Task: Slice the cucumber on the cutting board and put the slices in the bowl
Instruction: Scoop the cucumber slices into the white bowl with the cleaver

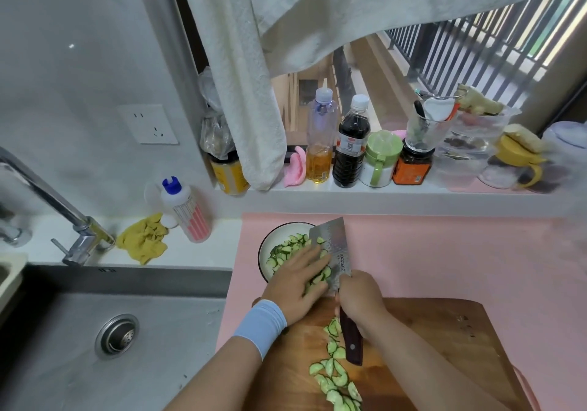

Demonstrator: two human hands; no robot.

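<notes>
Transfer step: R hand (359, 296) grips the cleaver (330, 245) by its handle, w/ the blade over the bowl (263, 252) just beyond L hand (298, 283). L fingers lie flat, pressing cucumber slices (317, 279) onto the blade. Keep blade low, edge off fingers, sweep fwd. Leftover slices (336, 375) on cutting board (428, 331), btwn the forearms.

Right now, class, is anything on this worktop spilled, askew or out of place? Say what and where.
Nothing is spilled: slices lie only on the board, the knife and in the bowl. Two oddities: a towel hangs down over a jar on the sill, and a cloth lies crumpled beside the tap.
</notes>
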